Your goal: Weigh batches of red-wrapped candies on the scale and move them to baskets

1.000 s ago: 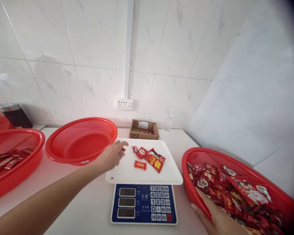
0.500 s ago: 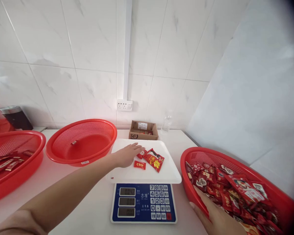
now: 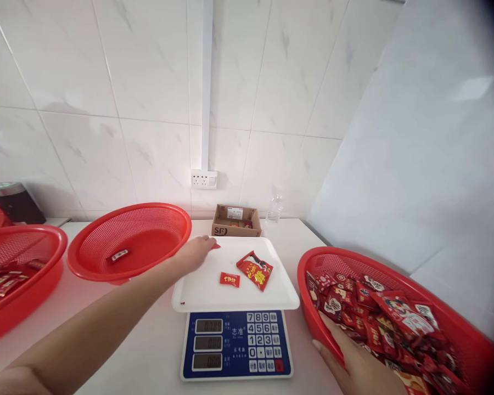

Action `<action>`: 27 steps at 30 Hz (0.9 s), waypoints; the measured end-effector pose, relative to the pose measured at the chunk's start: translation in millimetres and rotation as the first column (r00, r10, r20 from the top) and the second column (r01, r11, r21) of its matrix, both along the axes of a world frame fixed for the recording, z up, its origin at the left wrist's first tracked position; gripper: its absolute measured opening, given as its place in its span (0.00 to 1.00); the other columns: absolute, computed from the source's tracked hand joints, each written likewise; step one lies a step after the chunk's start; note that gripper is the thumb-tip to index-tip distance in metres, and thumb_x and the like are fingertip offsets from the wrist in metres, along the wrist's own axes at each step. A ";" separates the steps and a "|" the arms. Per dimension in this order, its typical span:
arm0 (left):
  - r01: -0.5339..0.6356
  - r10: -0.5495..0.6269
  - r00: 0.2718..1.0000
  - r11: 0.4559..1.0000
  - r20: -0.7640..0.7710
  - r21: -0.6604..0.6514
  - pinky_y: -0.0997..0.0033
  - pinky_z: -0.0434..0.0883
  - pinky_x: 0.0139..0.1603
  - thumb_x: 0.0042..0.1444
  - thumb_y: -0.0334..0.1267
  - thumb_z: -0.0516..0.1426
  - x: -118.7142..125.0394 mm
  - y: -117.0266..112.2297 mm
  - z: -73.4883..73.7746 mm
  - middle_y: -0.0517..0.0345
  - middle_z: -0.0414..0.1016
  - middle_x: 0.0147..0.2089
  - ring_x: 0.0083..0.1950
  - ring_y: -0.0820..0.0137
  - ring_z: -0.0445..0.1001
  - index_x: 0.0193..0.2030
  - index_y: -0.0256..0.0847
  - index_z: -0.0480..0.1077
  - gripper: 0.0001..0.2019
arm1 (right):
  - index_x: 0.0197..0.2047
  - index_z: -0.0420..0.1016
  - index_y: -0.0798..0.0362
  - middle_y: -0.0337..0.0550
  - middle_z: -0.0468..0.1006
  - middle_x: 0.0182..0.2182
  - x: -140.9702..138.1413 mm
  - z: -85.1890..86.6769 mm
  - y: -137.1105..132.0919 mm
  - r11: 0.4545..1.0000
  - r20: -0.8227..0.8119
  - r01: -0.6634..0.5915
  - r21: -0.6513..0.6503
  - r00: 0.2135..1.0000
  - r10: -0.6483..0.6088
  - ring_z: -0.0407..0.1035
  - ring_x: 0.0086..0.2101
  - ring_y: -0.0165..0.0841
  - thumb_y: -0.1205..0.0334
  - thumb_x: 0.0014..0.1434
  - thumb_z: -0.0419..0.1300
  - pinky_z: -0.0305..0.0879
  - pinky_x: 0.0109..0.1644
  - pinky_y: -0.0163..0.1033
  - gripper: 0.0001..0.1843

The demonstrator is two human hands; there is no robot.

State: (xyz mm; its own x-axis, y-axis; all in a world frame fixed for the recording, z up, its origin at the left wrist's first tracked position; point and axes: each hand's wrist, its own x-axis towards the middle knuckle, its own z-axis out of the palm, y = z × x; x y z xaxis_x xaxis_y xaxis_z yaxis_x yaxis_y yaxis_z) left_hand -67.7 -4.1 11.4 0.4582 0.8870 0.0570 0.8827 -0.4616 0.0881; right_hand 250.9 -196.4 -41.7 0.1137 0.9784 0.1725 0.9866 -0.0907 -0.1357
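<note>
My left hand [image 3: 196,252] is over the far left part of the white scale tray [image 3: 206,299], its fingers closed on a small red packet [image 3: 216,246] mostly hidden beneath them. Two other packets lie flat on the tray: a larger red snack packet [image 3: 255,271] with yellow print and a small red one [image 3: 229,280]. Below the tray is the blue keypad panel [image 3: 236,345] of the scale. At the right, my right hand [image 3: 354,354] grips the near left rim of a red basket [image 3: 313,323] filled with red snack packets [image 3: 399,312].
Left of the scale stands a red basket [image 3: 86,274] holding one small packet [image 3: 119,255]. Another red basket [image 3: 53,274] with packets is at the far left. A cardboard box [image 3: 236,230] and a clear bottle [image 3: 275,208] stand behind the tray, near the tiled wall.
My left hand has moved left across the tray with a small red packet. The packet in the middle basket has shifted lower. My right hand stays on the rim; the view has swung slightly.
</note>
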 end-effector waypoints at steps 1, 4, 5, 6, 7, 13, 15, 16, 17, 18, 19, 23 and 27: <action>-0.062 0.062 0.998 0.998 0.009 0.020 0.58 0.72 0.46 0.60 0.42 0.55 -12.3 1.1 6.2 0.51 0.70 0.51 0.47 0.66 0.73 0.52 0.38 0.66 0.15 | 0.59 0.68 0.52 0.47 0.75 0.52 -0.5 1.0 0.1 1.000 0.002 0.000 -0.004 1.000 0.000 0.74 0.46 0.45 0.50 0.62 0.41 0.73 0.42 0.47 0.29; -0.262 0.261 0.965 0.963 0.024 0.071 0.59 0.73 0.44 0.60 0.43 0.54 -55.2 5.5 27.9 0.51 0.71 0.50 0.45 0.66 0.73 0.52 0.38 0.66 0.16 | 0.61 0.66 0.53 0.47 0.75 0.52 -1.7 3.3 0.4 0.999 0.000 -0.002 -0.032 1.000 0.002 0.74 0.44 0.45 0.50 0.62 0.40 0.73 0.41 0.48 0.31; -0.328 0.327 0.945 0.941 0.027 0.082 0.59 0.73 0.43 0.61 0.44 0.54 -68.7 6.3 34.4 0.52 0.71 0.48 0.43 0.67 0.73 0.52 0.38 0.66 0.16 | 0.61 0.65 0.53 0.47 0.75 0.52 -1.5 3.2 0.6 0.999 -0.006 -0.002 -0.041 1.000 0.002 0.75 0.44 0.45 0.50 0.62 0.40 0.73 0.41 0.47 0.31; -0.384 0.383 0.923 0.919 0.029 0.089 0.59 0.73 0.42 0.62 0.45 0.52 -80.2 6.4 39.9 0.52 0.72 0.46 0.42 0.66 0.73 0.52 0.37 0.65 0.16 | 0.62 0.65 0.53 0.47 0.75 0.52 -0.9 2.3 0.8 0.999 -0.015 -0.002 -0.049 1.000 0.002 0.75 0.44 0.45 0.50 0.62 0.40 0.73 0.41 0.47 0.31; -0.428 0.427 0.904 0.899 0.031 0.097 0.57 0.72 0.41 0.62 0.45 0.51 -88.7 5.5 43.9 0.49 0.72 0.45 0.43 0.64 0.73 0.52 0.36 0.65 0.17 | 0.62 0.64 0.53 0.47 0.74 0.52 0.2 0.8 1.1 0.998 -0.024 -0.001 -0.055 1.000 0.000 0.74 0.44 0.44 0.49 0.62 0.40 0.73 0.41 0.47 0.31; -0.295 0.291 0.954 0.954 0.075 0.052 0.52 0.69 0.48 0.62 0.45 0.46 -63.1 -19.2 34.2 0.42 0.68 0.57 0.59 0.50 0.64 0.57 0.39 0.63 0.20 | 0.60 0.66 0.49 0.47 0.75 0.52 7.2 -11.3 2.3 1.000 -0.026 0.008 -0.001 1.000 -0.008 0.74 0.46 0.46 0.47 0.62 0.43 0.72 0.42 0.50 0.29; -0.147 0.148 0.983 0.989 0.104 -0.021 0.56 0.68 0.51 0.62 0.46 0.47 -35.7 -31.7 22.3 0.46 0.69 0.57 0.57 0.56 0.67 0.56 0.42 0.64 0.19 | 0.60 0.67 0.50 0.47 0.75 0.52 7.0 -11.1 2.3 1.000 -0.009 -0.001 0.016 1.000 0.001 0.73 0.47 0.47 0.48 0.61 0.43 0.71 0.44 0.51 0.29; -0.052 0.059 0.991 0.997 0.121 -0.061 0.59 0.68 0.52 0.61 0.47 0.49 -21.8 -37.9 16.1 0.49 0.69 0.57 0.56 0.59 0.69 0.56 0.44 0.65 0.19 | 0.60 0.67 0.50 0.48 0.75 0.52 6.4 -10.0 2.3 1.000 -0.001 -0.001 0.014 1.000 0.001 0.73 0.47 0.47 0.48 0.61 0.43 0.71 0.44 0.51 0.29; 0.043 -0.029 0.990 0.994 0.138 -0.098 0.63 0.68 0.53 0.60 0.47 0.50 -8.6 -43.7 10.3 0.52 0.69 0.58 0.55 0.62 0.70 0.56 0.47 0.65 0.19 | 0.60 0.67 0.51 0.48 0.74 0.52 5.4 -8.3 2.2 1.000 0.006 0.001 0.007 1.000 -0.001 0.72 0.47 0.47 0.48 0.61 0.43 0.71 0.44 0.51 0.30; 0.135 -0.114 0.982 0.982 0.152 -0.132 0.65 0.68 0.53 0.59 0.46 0.51 3.3 -48.8 5.0 0.55 0.69 0.57 0.55 0.64 0.70 0.56 0.49 0.65 0.18 | 0.60 0.67 0.52 0.48 0.73 0.53 4.4 -6.3 2.2 1.000 0.013 0.001 -0.003 1.000 -0.001 0.72 0.48 0.47 0.48 0.61 0.42 0.72 0.45 0.50 0.30; 0.210 -0.185 0.969 0.965 0.162 -0.155 0.67 0.68 0.53 0.59 0.43 0.52 13.9 -53.0 0.7 0.57 0.70 0.56 0.55 0.65 0.70 0.54 0.50 0.66 0.16 | 0.61 0.66 0.53 0.48 0.73 0.54 3.5 -4.2 2.1 1.000 0.024 0.004 -0.013 1.000 -0.004 0.72 0.48 0.47 0.49 0.61 0.42 0.72 0.45 0.50 0.30; 0.329 -0.301 0.939 0.927 0.168 -0.179 0.62 0.70 0.48 0.57 0.31 0.51 43.3 -57.3 -4.7 0.50 0.70 0.51 0.49 0.60 0.73 0.50 0.43 0.68 0.15 | 0.62 0.64 0.57 0.51 0.73 0.53 2.5 0.6 2.4 0.998 0.064 0.019 -0.052 0.998 -0.015 0.72 0.49 0.47 0.49 0.61 0.42 0.72 0.45 0.49 0.32; 0.328 -0.296 0.933 0.934 0.202 -0.144 0.64 0.70 0.48 0.57 0.27 0.49 66.6 -43.4 3.2 0.45 0.64 0.55 0.47 0.63 0.73 0.59 0.39 0.58 0.22 | 0.62 0.64 0.56 0.51 0.74 0.52 4.6 -1.0 3.3 0.998 0.050 0.007 -0.060 0.999 -0.004 0.72 0.48 0.45 0.49 0.62 0.43 0.73 0.44 0.48 0.31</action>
